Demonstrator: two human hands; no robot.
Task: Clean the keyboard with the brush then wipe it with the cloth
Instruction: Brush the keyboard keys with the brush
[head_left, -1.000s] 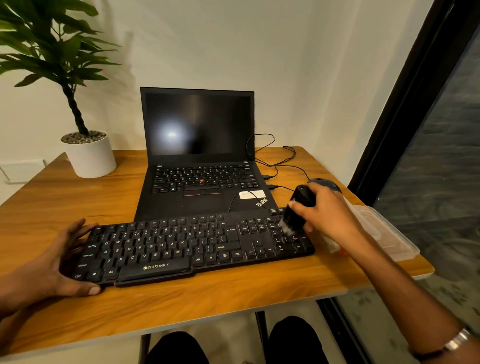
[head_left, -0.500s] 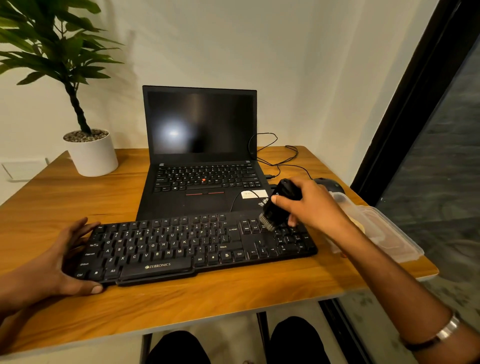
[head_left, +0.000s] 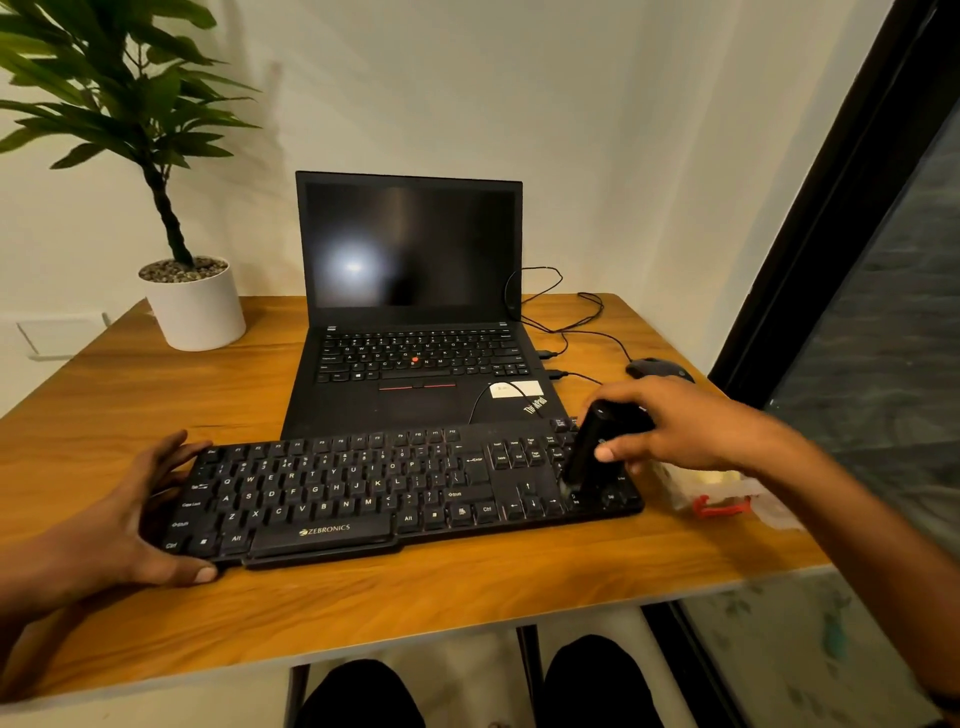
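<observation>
Brush (head_left: 584, 453) now lower, back on keyboard (head_left: 395, 493) numpad.

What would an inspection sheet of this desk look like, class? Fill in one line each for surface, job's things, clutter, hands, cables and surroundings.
Surface: wooden table.
Job's things: black keyboard lies flat; brush stands bristles-down on its right-end keys; cloth not identifiable.
Clutter: open laptop, screen dark; mouse; clear plastic container; potted plant.
Hands: left hand steadies the keyboard's left end; right hand grips the brush.
Cables: thin black cables loop beside the laptop's right side.
Surroundings: pale wall; dark door frame.
</observation>
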